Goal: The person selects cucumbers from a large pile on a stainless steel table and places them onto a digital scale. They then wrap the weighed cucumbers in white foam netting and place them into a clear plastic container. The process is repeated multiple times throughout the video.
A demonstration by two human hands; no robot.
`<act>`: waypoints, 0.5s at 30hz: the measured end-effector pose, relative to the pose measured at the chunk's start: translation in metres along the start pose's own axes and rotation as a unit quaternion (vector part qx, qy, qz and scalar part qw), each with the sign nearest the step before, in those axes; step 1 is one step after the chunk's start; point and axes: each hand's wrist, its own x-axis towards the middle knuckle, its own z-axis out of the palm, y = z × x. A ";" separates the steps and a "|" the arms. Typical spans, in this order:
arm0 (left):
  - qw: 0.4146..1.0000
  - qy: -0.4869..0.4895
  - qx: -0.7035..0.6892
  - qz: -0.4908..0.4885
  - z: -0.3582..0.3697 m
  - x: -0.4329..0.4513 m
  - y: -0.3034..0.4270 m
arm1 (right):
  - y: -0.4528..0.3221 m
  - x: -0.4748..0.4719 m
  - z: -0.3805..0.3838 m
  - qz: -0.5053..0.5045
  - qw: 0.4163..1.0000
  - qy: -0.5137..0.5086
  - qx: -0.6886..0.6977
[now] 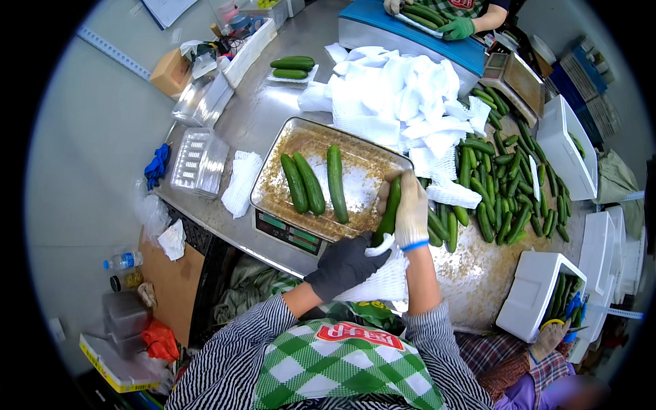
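My right hand [413, 211], in a beige knit glove, grips a cucumber [391, 207] over the right edge of a worn metal weighing pan [271, 189]. Black-gloved, my left hand [348, 267] pinches a white foam net sleeve [387, 279] at the cucumber's lower end. Part of the foam wraps that end; the rest hangs below my hands. Three cucumbers [335, 184] lie apart from my hands on the pan, two of them side by side. Under the pan's front edge shows the scale's display panel [287, 233].
White foam net sleeves [394, 97] are heaped behind the pan, loose cucumbers [507, 200] to the right. Clear plastic trays [197, 161] stand left. Across the table, a co-worker's green-gloved hand [458, 28] holds a tray of cucumbers; another's gloved hand [548, 338] is at a white foam box [523, 292].
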 end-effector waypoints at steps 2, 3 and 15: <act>0.999 0.044 -0.018 -0.001 0.008 -0.006 -0.011 | 0.008 0.033 0.007 0.013 1.000 -0.006 -0.012; 0.997 0.067 -0.028 -0.004 0.013 -0.010 -0.018 | 0.017 0.052 0.011 0.012 0.999 -0.007 -0.041; 0.967 0.034 -0.209 0.143 -0.003 -0.044 -0.028 | 0.015 0.019 -0.041 -0.102 0.988 -0.089 0.077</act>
